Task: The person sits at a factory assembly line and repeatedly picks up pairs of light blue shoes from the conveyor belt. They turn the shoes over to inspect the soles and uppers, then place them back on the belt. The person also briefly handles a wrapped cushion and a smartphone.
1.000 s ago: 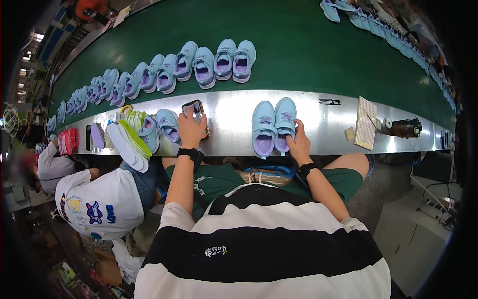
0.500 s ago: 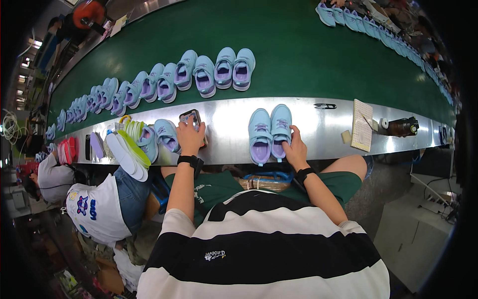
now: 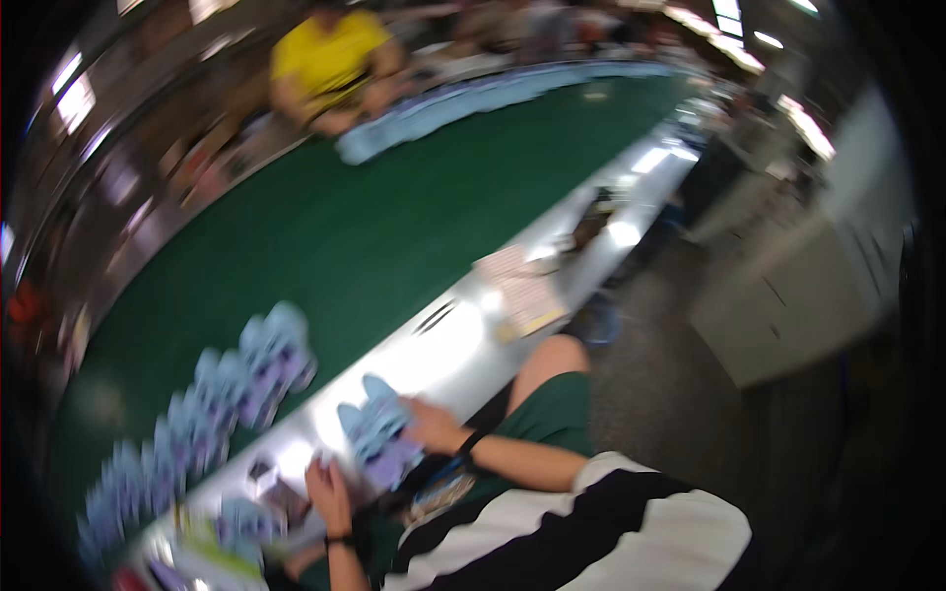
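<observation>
Left grip [image 3: 328, 492] by the near edge of the metal surface [image 3: 463, 360]; fingers smeared by motion, could not tell whether apart or together. Single blue shoe [image 3: 246, 522] to its left. Right grip [image 3: 434, 426], ahead and rightward, lay against the right side of a blue-and-lilac pair of shoes [image 3: 382, 433]; could not tell whether it was clamped on them. Pair stood on the surface, toes away. Beyond the right grip: black snips [image 3: 436, 317], then a notepad [image 3: 517, 291] farther right. Left of both, a row of shoes [image 3: 197, 419] on the green belt [image 3: 325, 236]. Farthest ahead, across the belt: a long line of shoes [image 3: 503, 96], a person in yellow [image 3: 335, 59] at its left end.
</observation>
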{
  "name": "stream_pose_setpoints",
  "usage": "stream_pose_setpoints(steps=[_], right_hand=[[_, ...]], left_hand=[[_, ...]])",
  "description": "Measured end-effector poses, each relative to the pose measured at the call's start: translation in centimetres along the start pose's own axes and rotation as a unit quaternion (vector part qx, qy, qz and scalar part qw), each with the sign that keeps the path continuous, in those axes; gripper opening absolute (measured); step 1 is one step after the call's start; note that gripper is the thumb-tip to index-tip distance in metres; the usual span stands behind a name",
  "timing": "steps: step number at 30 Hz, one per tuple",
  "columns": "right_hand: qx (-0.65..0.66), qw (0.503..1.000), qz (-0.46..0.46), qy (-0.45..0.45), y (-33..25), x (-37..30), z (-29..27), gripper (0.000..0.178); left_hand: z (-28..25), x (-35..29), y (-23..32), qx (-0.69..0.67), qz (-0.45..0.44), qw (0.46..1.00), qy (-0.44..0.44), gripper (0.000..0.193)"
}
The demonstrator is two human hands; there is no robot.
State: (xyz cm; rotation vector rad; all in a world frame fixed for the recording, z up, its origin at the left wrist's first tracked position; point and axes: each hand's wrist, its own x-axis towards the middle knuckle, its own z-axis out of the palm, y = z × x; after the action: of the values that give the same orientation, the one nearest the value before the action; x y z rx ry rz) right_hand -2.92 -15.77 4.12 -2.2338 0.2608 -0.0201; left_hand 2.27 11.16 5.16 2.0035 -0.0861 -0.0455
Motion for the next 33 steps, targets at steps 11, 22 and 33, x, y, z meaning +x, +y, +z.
stream_pose_setpoints(steps=[11,22,33], right_hand=[[-0.021,0.99,-0.124,-0.062,0.2,-0.7,-3.4,0.068],[-0.007,0.989,-0.145,-0.012,2.2,2.4,-3.1,0.076],[-0.029,0.983,-0.178,0.014,5.0,3.9,-0.8,0.08]], left_hand=[[1.1,-3.8,6.3,0.09,0.113,0.97,-0.195,0.068],[4.5,0.6,-1.9,0.065,0.078,0.991,-0.083,0.09],[5.4,1.6,-1.2,0.093,0.093,0.99,-0.058,0.083]])
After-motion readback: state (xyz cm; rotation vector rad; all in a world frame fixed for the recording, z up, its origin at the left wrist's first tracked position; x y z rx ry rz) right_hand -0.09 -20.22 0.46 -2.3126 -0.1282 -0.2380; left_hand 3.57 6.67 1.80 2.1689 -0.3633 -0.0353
